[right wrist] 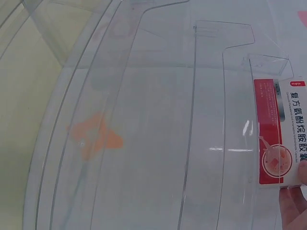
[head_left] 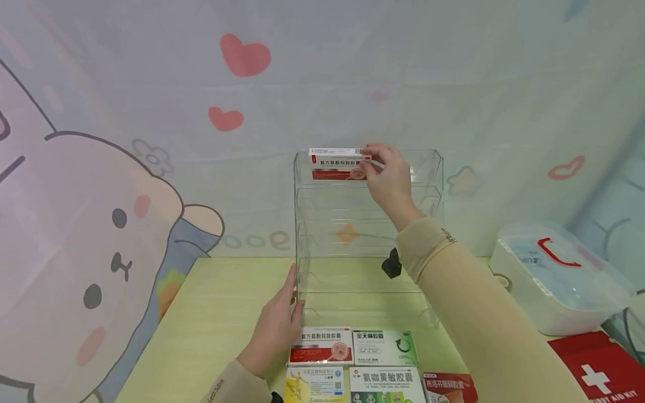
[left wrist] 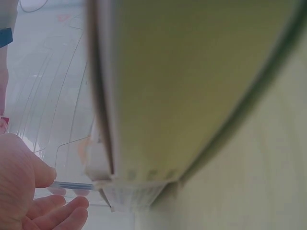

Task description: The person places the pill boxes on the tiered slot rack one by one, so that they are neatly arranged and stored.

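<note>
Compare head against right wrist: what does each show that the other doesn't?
Head only: the left hand gripping the side of the clear rack, five medicine boxes in front, the white lidded case and the red first aid pouch.

Right wrist only: the small Latin lettering beside the Chinese name on the held red-and-white box, too small to make out in head.

Both: the rack, that box at its top tier, the right hand holding it, and the orange patch behind.

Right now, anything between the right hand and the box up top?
Nothing visible: the right hand pinches the red-and-white box by its right end, at the top of the clear rack. The left hand grips the rack's left side, lower down.
</note>
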Demonstrator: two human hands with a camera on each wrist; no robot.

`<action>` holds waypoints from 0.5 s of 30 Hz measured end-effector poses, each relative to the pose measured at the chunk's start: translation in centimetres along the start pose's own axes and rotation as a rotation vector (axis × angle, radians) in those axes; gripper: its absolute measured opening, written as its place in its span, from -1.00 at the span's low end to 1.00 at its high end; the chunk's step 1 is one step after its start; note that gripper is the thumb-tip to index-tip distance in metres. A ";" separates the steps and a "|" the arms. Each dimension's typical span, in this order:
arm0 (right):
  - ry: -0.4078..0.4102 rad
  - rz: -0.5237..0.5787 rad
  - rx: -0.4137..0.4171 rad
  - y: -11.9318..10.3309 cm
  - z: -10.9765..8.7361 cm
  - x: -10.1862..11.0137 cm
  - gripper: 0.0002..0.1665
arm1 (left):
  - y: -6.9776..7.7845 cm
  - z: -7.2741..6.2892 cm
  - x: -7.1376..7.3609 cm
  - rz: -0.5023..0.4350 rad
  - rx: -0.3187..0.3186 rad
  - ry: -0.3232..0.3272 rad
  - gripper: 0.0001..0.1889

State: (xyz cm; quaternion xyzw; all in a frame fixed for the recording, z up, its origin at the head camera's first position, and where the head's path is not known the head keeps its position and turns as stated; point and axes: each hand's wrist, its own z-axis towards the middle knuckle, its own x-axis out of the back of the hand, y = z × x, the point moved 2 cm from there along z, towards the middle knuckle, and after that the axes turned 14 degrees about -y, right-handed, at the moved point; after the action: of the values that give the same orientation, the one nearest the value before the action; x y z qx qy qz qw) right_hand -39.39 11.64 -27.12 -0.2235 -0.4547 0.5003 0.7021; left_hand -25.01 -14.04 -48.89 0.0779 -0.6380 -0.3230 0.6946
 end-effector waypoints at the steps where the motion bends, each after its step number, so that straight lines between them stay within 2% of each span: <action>1: -0.001 -0.003 0.001 0.0 0.0 0.0 -0.70 | 0.0 0.0 0.0 0.001 -0.002 0.002 -0.09; 8: -0.005 -0.038 0.014 0.2 -0.6 0.4 -0.60 | 0.0 0.1 -0.1 -0.010 0.002 -0.011 -0.08; 15: 0.032 -0.076 0.050 0.3 -1.5 0.6 -0.49 | -0.1 0.1 0.1 -0.030 0.015 -0.023 -0.08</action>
State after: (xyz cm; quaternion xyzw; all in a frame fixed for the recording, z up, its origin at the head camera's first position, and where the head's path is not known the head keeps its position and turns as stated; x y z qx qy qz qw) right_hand -38.16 12.52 -27.82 -0.1965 -0.4391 0.4810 0.7330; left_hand -25.09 -14.12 -48.83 0.0889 -0.6470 -0.3296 0.6818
